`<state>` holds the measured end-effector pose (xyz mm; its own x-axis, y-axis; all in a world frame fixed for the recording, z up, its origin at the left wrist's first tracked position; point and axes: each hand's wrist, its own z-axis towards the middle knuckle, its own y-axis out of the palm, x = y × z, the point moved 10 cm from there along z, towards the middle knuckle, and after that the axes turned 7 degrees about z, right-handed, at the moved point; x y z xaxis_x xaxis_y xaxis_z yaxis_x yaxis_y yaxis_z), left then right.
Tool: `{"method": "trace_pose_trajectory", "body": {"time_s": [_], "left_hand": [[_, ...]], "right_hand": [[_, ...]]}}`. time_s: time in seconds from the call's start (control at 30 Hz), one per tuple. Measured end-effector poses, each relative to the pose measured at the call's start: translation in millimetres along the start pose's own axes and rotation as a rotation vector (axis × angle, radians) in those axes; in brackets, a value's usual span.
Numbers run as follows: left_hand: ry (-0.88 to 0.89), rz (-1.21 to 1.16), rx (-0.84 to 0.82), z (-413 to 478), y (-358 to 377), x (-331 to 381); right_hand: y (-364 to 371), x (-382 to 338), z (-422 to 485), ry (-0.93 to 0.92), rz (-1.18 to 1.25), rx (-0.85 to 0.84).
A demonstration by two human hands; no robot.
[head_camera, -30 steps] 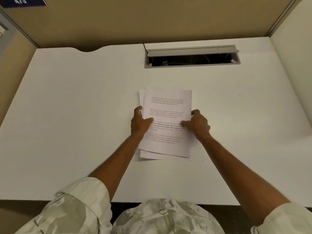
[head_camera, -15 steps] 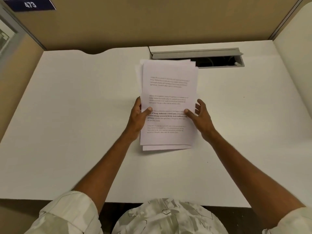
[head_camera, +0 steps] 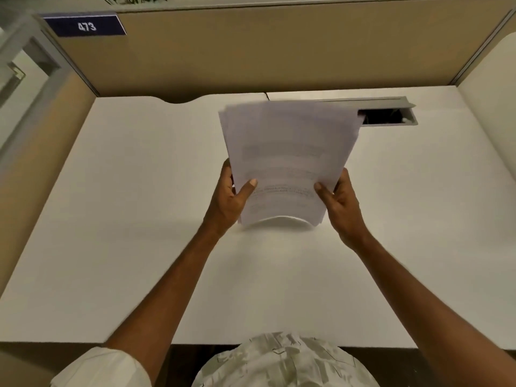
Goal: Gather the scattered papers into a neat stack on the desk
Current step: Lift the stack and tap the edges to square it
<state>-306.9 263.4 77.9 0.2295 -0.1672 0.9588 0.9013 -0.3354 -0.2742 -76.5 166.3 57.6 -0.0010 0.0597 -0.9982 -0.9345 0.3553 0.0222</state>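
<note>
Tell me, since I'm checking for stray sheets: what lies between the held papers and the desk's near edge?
Only bare desk below the papers, between the forearms, in the head view.

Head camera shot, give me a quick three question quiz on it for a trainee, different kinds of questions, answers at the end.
1. True or false: the papers lie flat on the desk.
2. Multiple choice: the number on the blue sign is A) 473, B) 128, C) 906.
3. Short answer: which edges of the papers do the left hand and right hand grip?

Key
1. False: both hands hold them up, with the bottom edge bowed just above the desk or touching it.
2. A.
3. The side edges near the bottom, one hand on each side, thumbs on the front sheet.
</note>
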Motion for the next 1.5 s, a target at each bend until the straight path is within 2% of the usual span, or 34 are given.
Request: {"method": "trace_pose_trajectory", "body": {"time_s": [0.2, 0.53, 0.67, 0.87, 1.03, 1.2, 1.5], "left_hand": [[-0.056, 0.017, -0.031, -19.7, -4.9, -31.4], [0.022, 0.005, 0.030, -9.9, -10.2, -10.8], [0.008, 0.176, -0.015, -12.9, -8.8, -24.7], [-0.026, 0.255, -0.025, -17.3, -5.0, -38.8], [-0.005, 0.178, 0.059, -20.3, -5.6, -32.5], [-0.098, 0.248, 0.023, -25.4, -0.6, -49.6], [0.038, 0.387, 0.078, -25.4, -12.2, -37.5]], "right_hand": [[21.8, 19.6, -21.0, 0.058, -0.107, 0.017], [21.1, 6.8, -25.2, 0.005, -0.063, 0.144], [22.5, 21.8, -29.8, 0.083, -0.099, 0.084], [23.1, 36.2, -29.4, 0.115, -0.158, 0.067], [22.3, 17.3, -28.5, 0.057, -0.177, 0.076], [19.3, 30.5, -25.6, 0.040, -0.201, 0.014], [0.1, 23.4, -19.3, -0.053, -0.292, 0.093]]}}
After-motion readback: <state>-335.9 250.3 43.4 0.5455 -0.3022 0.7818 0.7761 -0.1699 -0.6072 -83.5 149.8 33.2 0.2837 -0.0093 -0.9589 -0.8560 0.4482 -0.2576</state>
